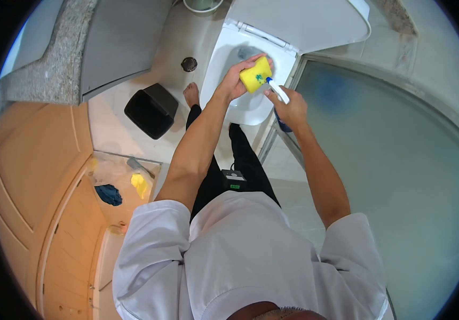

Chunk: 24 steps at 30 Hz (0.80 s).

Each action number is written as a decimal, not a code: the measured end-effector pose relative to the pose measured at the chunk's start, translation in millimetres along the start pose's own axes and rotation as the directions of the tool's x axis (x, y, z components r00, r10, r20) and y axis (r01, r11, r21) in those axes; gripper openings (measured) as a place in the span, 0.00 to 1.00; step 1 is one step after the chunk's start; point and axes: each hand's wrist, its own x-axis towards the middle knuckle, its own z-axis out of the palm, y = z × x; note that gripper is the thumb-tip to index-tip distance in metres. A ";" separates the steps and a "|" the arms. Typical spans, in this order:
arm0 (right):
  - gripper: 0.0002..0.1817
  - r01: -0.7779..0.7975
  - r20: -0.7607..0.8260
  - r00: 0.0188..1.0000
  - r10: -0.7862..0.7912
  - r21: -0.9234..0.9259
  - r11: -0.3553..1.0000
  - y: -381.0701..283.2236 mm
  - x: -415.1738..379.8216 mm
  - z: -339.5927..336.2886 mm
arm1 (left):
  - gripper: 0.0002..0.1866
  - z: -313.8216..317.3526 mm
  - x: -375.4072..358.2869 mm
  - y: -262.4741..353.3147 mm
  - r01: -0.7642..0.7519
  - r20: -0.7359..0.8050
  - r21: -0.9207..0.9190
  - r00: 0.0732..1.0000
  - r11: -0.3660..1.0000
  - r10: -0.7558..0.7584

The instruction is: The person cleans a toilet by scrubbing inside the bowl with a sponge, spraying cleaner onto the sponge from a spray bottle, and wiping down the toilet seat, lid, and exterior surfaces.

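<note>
My left hand (233, 79) is closed around a yellow sponge (251, 80) with blue-green spots on its face, held above the bowl of the white toilet (256, 113). Just to the right, my right hand (292, 110) grips a spray bottle (279, 92) with a white head and blue nozzle. The nozzle points at the sponge, close to its spotted face. Most of the bottle's dark blue body is hidden behind my right hand. The toilet's lid (315, 18) stands raised behind both hands.
A black bin (152, 111) stands on the floor left of the toilet, near a round floor drain (189, 64). A frosted glass panel (379, 133) bounds the right side. A grey cabinet (120, 45) is at upper left, and a whitish bucket (203, 5) at the top.
</note>
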 end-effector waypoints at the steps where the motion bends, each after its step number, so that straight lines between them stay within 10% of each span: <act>1: 0.28 0.082 -0.081 0.994 -0.075 0.077 0.994 8.7 -1.3 4.8 | 0.34 1.0 0.3 -2.6 -0.022 0.010 -0.002 1.000 1.000 0.022; 8: 0.14 0.512 -0.361 0.847 -0.391 0.353 0.783 -111.0 -18.0 -51.4 | 0.34 -12.9 -16.0 -4.8 0.044 -0.078 0.100 0.996 0.994 -0.036; 13: 0.13 0.891 -0.431 0.442 -0.786 0.312 0.331 -296.6 -21.7 -62.4 | 0.29 -21.1 -30.0 -8.5 0.026 -0.167 0.404 0.985 0.915 0.046; 21: 0.13 0.939 -0.538 0.079 -0.839 0.323 -0.118 -526.1 32.9 59.6 | 0.27 -3.5 -70.8 23.5 -0.049 -0.312 0.521 0.918 0.852 0.244; 24: 0.16 0.952 -0.563 0.145 -0.814 0.304 -0.040 -560.1 37.0 95.7 | 0.25 -9.5 -88.0 33.0 -0.139 -0.371 0.428 0.874 0.893 0.313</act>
